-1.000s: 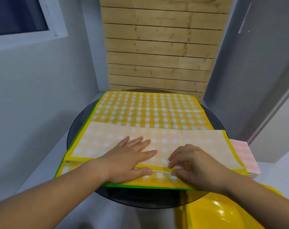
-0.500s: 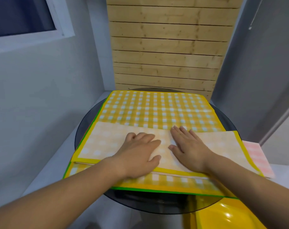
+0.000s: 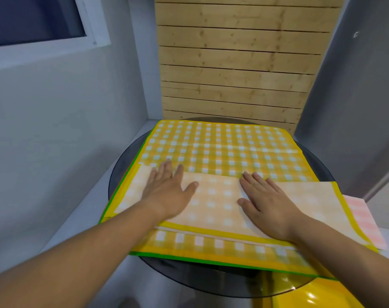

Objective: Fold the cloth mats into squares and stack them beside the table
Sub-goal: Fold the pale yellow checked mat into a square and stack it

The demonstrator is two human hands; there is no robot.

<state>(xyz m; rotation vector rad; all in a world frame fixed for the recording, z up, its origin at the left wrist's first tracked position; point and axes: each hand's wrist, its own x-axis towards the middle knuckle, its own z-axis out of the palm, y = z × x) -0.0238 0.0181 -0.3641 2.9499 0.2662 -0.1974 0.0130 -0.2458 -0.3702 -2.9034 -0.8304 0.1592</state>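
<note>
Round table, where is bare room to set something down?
Bare glass crescents of the table: left of the yellow mat and along the near rim. The middle is crowded: the left hand and right hand press the folded flap.

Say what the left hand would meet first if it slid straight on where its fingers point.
The left hand would slide off the folded flap onto the yellow checked mat; probably nothing else before the wooden wall.
</note>
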